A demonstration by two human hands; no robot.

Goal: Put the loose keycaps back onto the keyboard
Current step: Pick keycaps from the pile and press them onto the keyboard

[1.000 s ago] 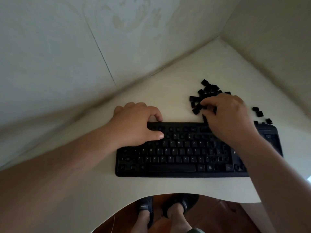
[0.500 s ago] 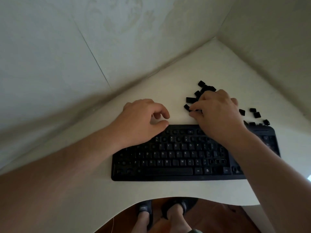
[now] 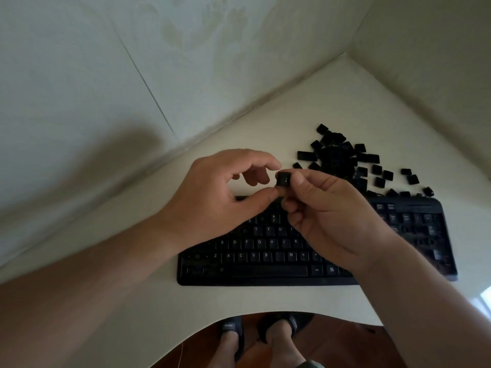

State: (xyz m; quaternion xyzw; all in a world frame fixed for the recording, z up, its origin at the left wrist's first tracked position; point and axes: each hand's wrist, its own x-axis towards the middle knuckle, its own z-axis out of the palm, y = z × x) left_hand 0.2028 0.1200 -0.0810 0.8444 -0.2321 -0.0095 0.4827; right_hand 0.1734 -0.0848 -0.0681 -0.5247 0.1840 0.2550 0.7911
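Right hand (image 3: 329, 216) pinches one keycap (image 3: 283, 179) above keyboard (image 3: 265, 272) (top rows); left hand (image 3: 212, 197) loosely curled, thumb touching it. Keycap pile (image 3: 342, 158) on surface (image 3: 305, 107) behind keyboard.

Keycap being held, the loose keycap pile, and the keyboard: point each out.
held keycap (image 3: 283, 179), head view, its top face
loose keycap pile (image 3: 336, 159), head view, middle of the heap
keyboard (image 3: 269, 271), head view, its space bar

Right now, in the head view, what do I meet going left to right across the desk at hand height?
left hand → keycap pinched in the right hand → pile of loose keycaps → a few stray keycaps
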